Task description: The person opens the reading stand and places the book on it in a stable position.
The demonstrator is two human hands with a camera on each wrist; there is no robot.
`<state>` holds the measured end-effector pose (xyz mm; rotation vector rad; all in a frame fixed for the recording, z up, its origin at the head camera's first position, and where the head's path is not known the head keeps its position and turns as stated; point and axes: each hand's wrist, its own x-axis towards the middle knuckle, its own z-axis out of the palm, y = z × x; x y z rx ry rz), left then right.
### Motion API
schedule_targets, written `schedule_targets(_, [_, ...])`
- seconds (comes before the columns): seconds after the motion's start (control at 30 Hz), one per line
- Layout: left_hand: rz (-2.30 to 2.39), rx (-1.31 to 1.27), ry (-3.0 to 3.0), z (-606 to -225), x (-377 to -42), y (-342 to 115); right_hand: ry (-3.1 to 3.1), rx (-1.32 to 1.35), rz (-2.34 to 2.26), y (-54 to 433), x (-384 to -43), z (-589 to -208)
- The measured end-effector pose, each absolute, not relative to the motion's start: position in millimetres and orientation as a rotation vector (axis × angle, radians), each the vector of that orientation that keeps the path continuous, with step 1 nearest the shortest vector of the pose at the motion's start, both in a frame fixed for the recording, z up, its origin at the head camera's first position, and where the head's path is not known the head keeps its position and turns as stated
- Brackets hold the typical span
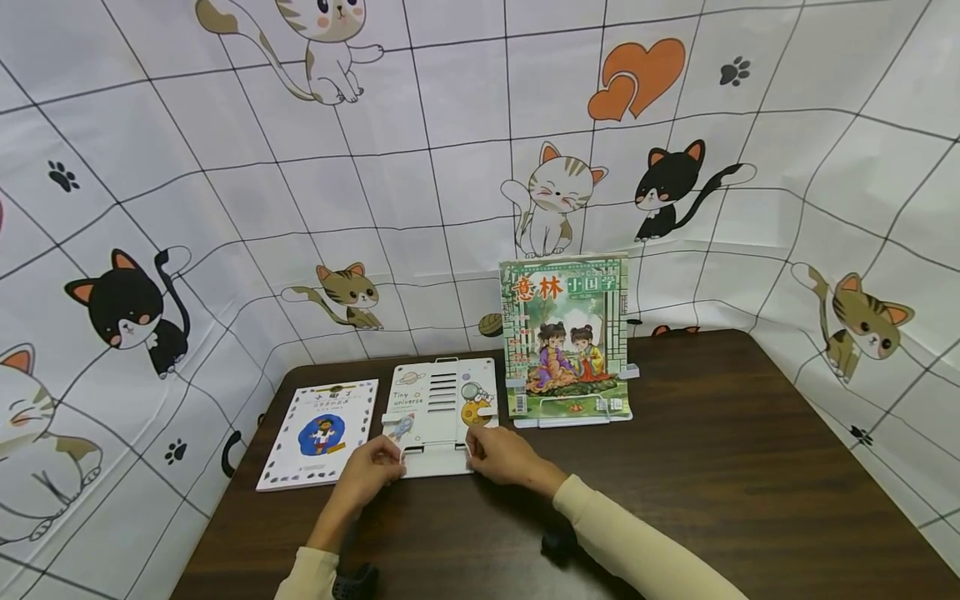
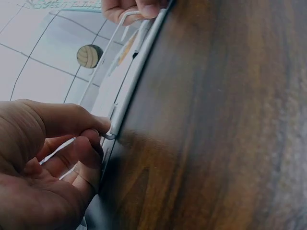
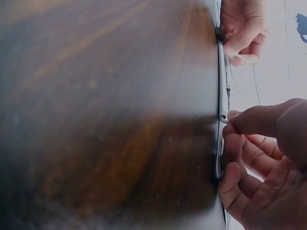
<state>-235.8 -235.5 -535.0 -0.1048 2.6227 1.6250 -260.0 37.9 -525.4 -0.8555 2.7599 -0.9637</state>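
A white book stand [image 1: 443, 408] printed "Tiny universe" lies flat on the table, with slots down its middle and a pale ledge at its front. At its front left corner my left hand [image 1: 369, 468] pinches the end of the thin white wire frame [image 2: 88, 88] between thumb and finger. My right hand [image 1: 501, 454] pinches the frame at the front right corner, its thumb and forefinger meeting there in the right wrist view. Part of the ledge is hidden behind the fingers.
Left of the stand lies a white book [image 1: 318, 433] with a blue round picture. To the right, a green magazine [image 1: 566, 342] stands upright on another white stand [image 1: 573, 422]. Behind the dark wooden table [image 1: 675, 467] hangs a cat-print cloth [image 1: 450, 167].
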Motion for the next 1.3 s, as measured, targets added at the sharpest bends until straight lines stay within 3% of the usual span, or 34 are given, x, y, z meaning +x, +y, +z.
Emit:
schedule_targets(0.47, [1.784, -0.115, 2.461, -536.1, -235.1, -238.6, 2.807, -0.979, -0.968, 38.0, -259.9, -534.0])
schedule_targets(0.8, [1.621, 0.005, 2.494, -534.6, -236.2, -245.5, 2.711, -0.970, -1.028, 48.5, -258.8, -521.8])
schedule_targets(1.3, [1.416, -0.269, 2.885, -501.6, -271.4, -252.4, 2.828, -0.526, -1.237, 66.3, -274.6, -520.7])
